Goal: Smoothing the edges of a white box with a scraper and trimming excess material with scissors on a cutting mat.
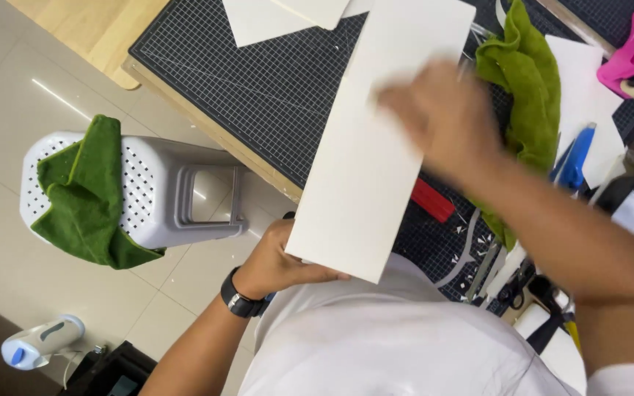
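— Board [376, 139] lying long across mat [258, 81], near end overhanging edge, gripped underneath by left hand [277, 260], thumb on top.
— Right hand [442, 114]?
— Blurring, pressing flat on board, fingers spread. Tools beyond green cloth [526, 81] being cut off, hard to identify.

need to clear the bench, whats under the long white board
A black gridded cutting mat and the end of a flat red tool show beside the long white board; anything beneath its middle is covered.
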